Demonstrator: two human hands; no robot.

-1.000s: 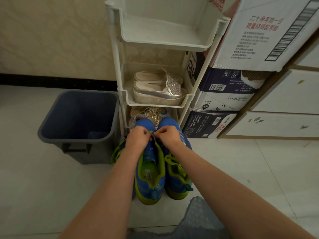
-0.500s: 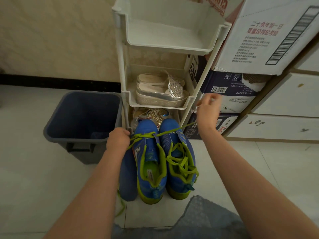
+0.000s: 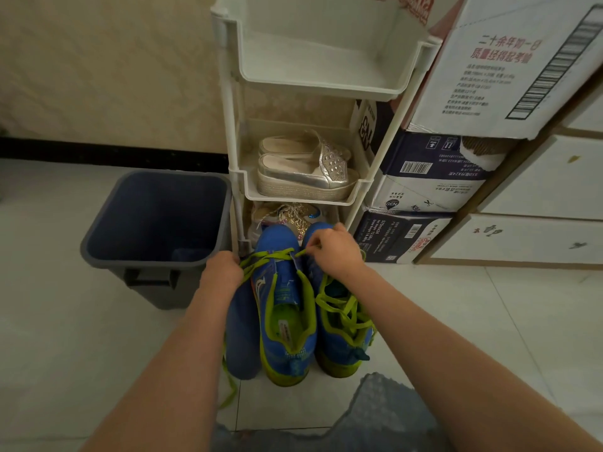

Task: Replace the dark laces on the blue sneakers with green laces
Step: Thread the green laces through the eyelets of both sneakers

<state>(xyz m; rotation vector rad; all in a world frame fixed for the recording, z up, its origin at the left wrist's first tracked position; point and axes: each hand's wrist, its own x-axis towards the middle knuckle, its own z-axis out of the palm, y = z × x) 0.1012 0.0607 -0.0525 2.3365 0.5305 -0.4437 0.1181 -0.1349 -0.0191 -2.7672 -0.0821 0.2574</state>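
Hazard one is uneven lace length. The left hand (image 3: 222, 269) is closed around one run of the green lace (image 3: 272, 256), and the right hand (image 3: 332, 251) pinches the other run between thumb and fingertips. If either hand pulls harder, the lace is likely to slide through the lowest eyelets, leaving one end too short for the upper rows.

Hazard two is twist. The lace is flat, and a turn left in the first crossing would probably repeat up the shoe.

Hazard three is snagging. A loose tail (image 3: 230, 383) trails on the floor (image 3: 456, 321) past a dark blue flat piece (image 3: 241, 337), and the slack lacing on the neighbouring shoe lies just beside the right hand. Either could catch. Neither hand steadies the shoe, so a firm pull may drag or tip it toward the rack (image 3: 326, 89).

The sneakers (image 3: 293, 357) stand side by side on the floor, toes toward the rack, heels toward the person. Uppers are blue mesh with lime-green collars and sole edges. On the left sneaker (image 3: 282, 288) the lace crosses at the toe end only; the tongue and upper eyelets are bare. The right sneaker (image 3: 346, 327) carries green lace in loose, untightened crossings. Whether any dark lace is present cannot be determined.
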